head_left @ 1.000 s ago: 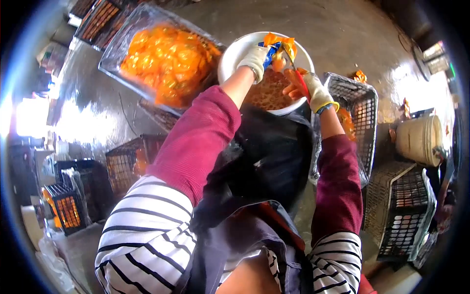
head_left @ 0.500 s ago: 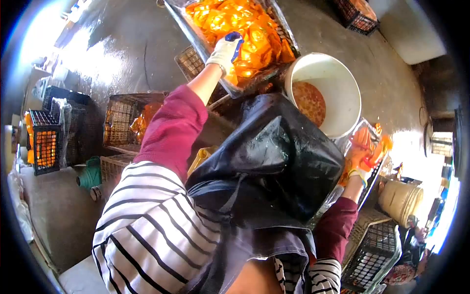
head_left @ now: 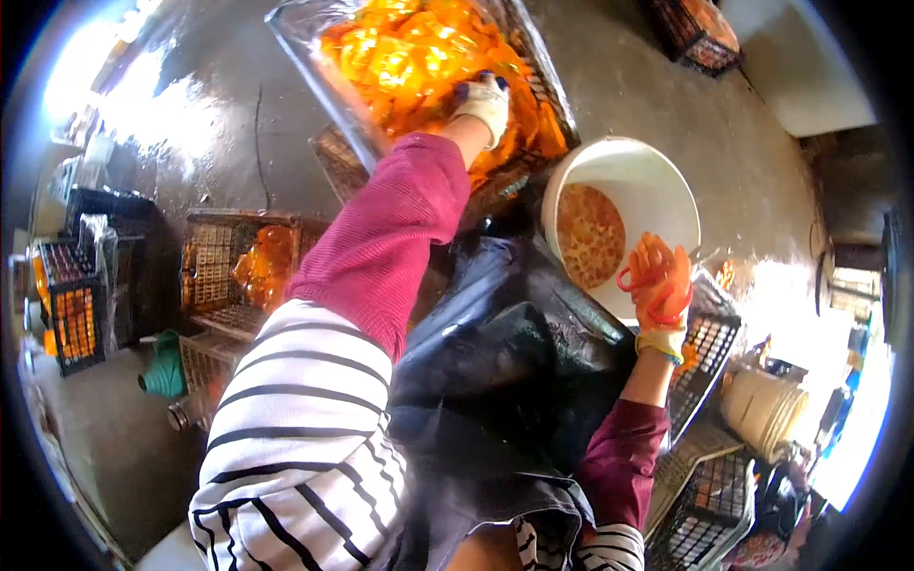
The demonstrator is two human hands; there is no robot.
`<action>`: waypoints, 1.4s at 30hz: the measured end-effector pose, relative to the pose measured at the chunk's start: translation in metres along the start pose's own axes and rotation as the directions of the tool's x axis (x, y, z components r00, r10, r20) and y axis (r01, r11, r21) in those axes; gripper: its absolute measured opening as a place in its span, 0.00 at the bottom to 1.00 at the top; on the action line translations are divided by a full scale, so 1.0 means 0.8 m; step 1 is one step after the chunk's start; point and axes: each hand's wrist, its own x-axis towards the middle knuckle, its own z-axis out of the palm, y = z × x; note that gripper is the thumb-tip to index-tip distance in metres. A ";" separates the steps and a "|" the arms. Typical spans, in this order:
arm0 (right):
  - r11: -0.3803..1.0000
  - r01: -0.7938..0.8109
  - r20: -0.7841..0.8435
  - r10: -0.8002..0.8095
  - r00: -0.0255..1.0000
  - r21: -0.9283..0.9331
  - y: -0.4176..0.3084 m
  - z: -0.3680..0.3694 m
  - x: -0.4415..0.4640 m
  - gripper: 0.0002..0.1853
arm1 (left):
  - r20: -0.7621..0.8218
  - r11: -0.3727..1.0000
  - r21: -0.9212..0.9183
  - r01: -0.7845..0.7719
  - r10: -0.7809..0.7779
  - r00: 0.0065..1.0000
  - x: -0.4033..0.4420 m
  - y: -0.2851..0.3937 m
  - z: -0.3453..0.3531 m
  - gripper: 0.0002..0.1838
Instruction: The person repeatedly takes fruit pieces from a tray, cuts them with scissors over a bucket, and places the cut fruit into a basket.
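Observation:
My left hand (head_left: 483, 107), in a white glove with blue fingertips, presses into a heap of shiny orange pieces that look like peppers (head_left: 405, 59). Its fingers are curled, and what they grip is hidden. The heap fills a plastic-lined crate (head_left: 324, 81). At the near rim of a white bucket (head_left: 657, 190), my right hand (head_left: 659, 285) wears an orange glove. Red-handled scissors (head_left: 672, 306) are in it, with the handle loops around the fingers; the blades cannot be made out. Orange liquid with pale round bits (head_left: 590, 238) lies inside the bucket.
A black crate (head_left: 706, 338) stands below the bucket on the right. Another crate with orange pieces (head_left: 262, 266) lies at left, near a green container (head_left: 162, 366). A cream bucket (head_left: 764, 409) is at far right. My black apron (head_left: 505, 352) covers my lap.
My left hand has moved right over the orange heap. My right hand has come from the right-hand crate to the bucket's rim; the orange piece beside it no longer shows there.

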 end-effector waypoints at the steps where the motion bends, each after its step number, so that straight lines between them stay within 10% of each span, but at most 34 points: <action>1: 1.000 0.000 0.011 0.000 1.000 0.010 0.000 -0.007 0.003 0.30 | -0.011 0.991 -0.124 0.039 -0.041 0.999 0.010 0.006 0.013 0.25; 2: 1.000 -0.001 0.023 0.000 1.000 0.020 -0.001 -0.011 0.004 0.29 | 0.016 0.999 -0.032 -0.029 0.030 0.999 0.014 0.006 0.017 0.22; 4: 0.999 0.026 0.033 -0.026 0.999 0.022 -0.002 -0.010 0.006 0.29 | -0.049 0.858 -0.514 0.009 -0.039 0.998 0.015 -0.012 0.033 0.20; 6: 0.999 -0.003 0.014 0.003 1.000 0.039 -0.003 -0.006 0.004 0.26 | 0.146 0.276 -0.949 0.153 -0.044 0.988 0.004 -0.034 0.022 0.20; 8: 0.999 -0.029 0.045 0.028 0.999 0.016 -0.003 -0.005 0.005 0.23 | 0.174 -0.595 -0.791 0.144 0.008 0.985 -0.027 -0.059 0.004 0.22; 14: 0.949 0.121 0.232 -0.053 0.971 -0.292 0.015 0.003 -0.008 0.24 | 0.013 -0.718 -0.692 -0.073 -0.113 0.993 -0.085 -0.050 -0.038 0.24; 15: 0.966 0.119 0.258 -0.057 0.965 -0.230 0.019 0.007 -0.016 0.23 | -0.180 0.023 -0.984 -0.179 -0.100 0.978 -0.091 -0.048 -0.049 0.23; 16: 0.955 0.089 0.299 0.000 0.954 -0.285 0.019 0.009 -0.020 0.22 | -0.309 0.738 -0.628 -0.248 0.056 0.949 -0.095 -0.042 -0.055 0.25; 21: 0.915 0.066 0.350 0.085 0.933 -0.399 0.020 0.021 -0.034 0.16 | -0.521 0.501 -0.681 -0.533 0.180 0.834 -0.103 0.079 -0.064 0.23; 22: 0.939 0.056 0.344 0.069 0.936 -0.340 0.021 0.018 -0.032 0.16 | -0.518 0.576 -0.645 -0.502 0.154 0.841 -0.108 0.102 -0.066 0.19; 25: 0.976 0.042 0.318 0.030 0.948 -0.216 0.033 -0.005 -0.014 0.16 | -0.355 0.173 -0.923 -0.345 -0.033 0.934 -0.114 0.164 -0.076 0.12; 28: 0.788 0.319 0.388 -0.111 0.915 -0.527 0.014 -0.011 -0.035 0.23 | -0.391 0.081 -0.917 -0.391 0.024 0.920 -0.097 0.208 -0.029 0.14; 30: 0.689 0.297 0.352 -0.064 0.934 -0.662 0.009 -0.016 -0.032 0.24 | -0.154 0.337 -0.927 -0.164 0.057 0.986 -0.096 0.211 -0.027 0.16; 31: 0.728 0.158 0.275 0.043 0.961 -0.667 0.008 -0.021 -0.027 0.23 | -0.332 0.435 -0.832 -0.344 0.106 0.937 -0.060 0.213 0.013 0.17; 33: 0.779 -0.006 0.205 0.171 0.964 -0.627 0.005 -0.011 -0.025 0.22 | -0.187 0.302 -0.934 -0.189 0.035 0.982 -0.048 0.204 0.010 0.16; 35: 0.794 0.043 0.270 0.154 0.951 -0.606 0.003 -0.023 -0.018 0.21 | -0.431 0.213 -0.865 -0.454 0.144 0.891 -0.055 0.211 0.020 0.17; 37: 0.817 0.082 0.320 0.129 0.939 -0.570 0.005 -0.024 -0.010 0.20 | -0.186 -0.542 -0.839 -0.054 0.193 0.964 -0.079 0.215 -0.011 0.16; 38: 0.800 0.052 0.268 0.138 0.954 -0.598 -0.005 -0.007 -0.019 0.20 | -0.058 -0.709 -0.692 0.136 0.242 0.968 -0.098 0.217 -0.030 0.17; 42: 0.787 0.060 0.126 0.023 0.992 -0.614 0.001 0.014 -0.023 0.18 | 0.109 -0.624 -0.756 0.197 0.176 0.978 -0.121 0.227 -0.032 0.23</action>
